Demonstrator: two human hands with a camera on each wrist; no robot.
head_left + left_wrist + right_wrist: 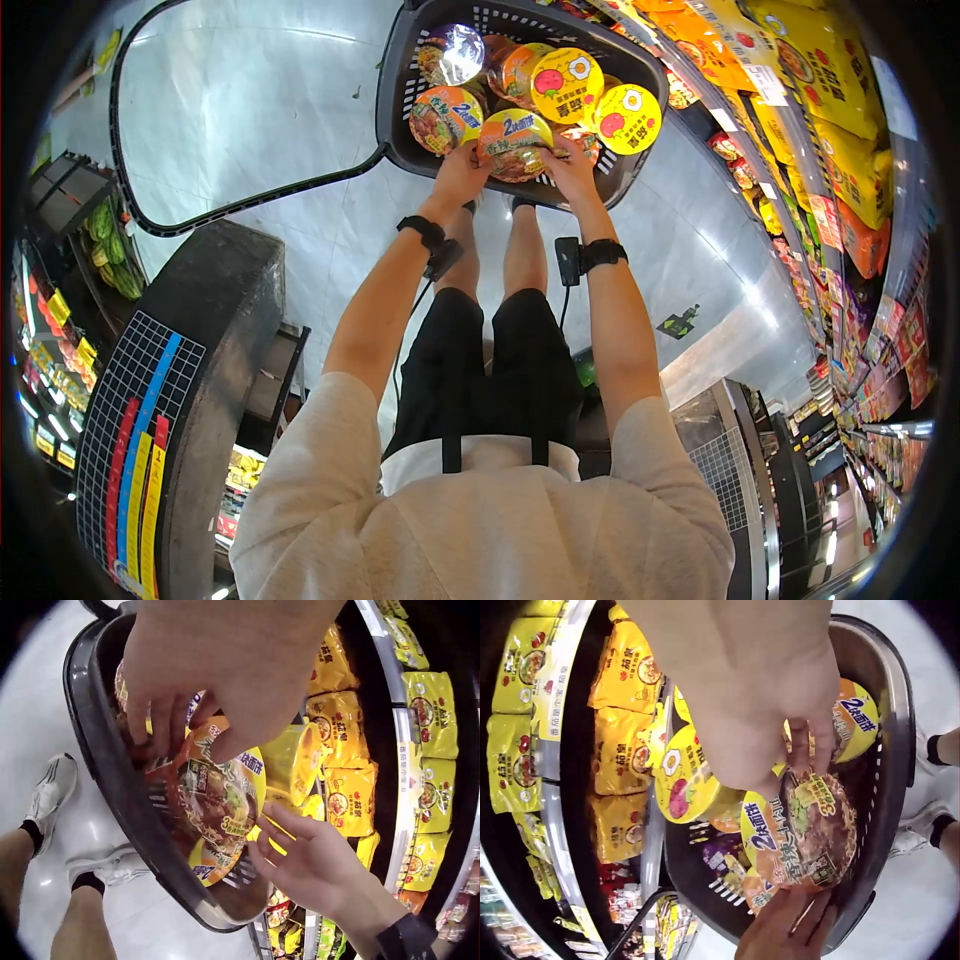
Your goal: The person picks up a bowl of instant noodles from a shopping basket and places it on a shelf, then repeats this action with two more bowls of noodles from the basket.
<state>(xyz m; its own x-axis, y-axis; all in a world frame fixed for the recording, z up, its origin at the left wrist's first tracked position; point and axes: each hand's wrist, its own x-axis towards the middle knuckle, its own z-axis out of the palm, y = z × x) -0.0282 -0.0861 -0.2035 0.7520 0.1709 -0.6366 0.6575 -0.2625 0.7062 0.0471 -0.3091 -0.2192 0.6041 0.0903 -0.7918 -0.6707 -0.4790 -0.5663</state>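
Observation:
An orange-and-yellow instant noodle cup (514, 148) with a noodle picture on its lid is held between both hands, over the near side of a dark shopping basket (392, 120). My left hand (462, 176) grips the cup's left side. On the opposite side, the fingers and thumb of my right hand (571, 174) hold its edge, also visible in the left wrist view. Around it in the basket are another orange cup (446, 120), a purple-and-silver cup (450, 55), and yellow-lidded cups (627, 119) with an egg-and-tomato design. The held cup's underside is hidden.
Shelves of yellow and orange noodle packets (622, 750) run along the right side. The basket's black handle (118, 130) sticks out to the left over the pale floor (250, 90). At lower left stands a dark display stand (225, 290) with a grid panel.

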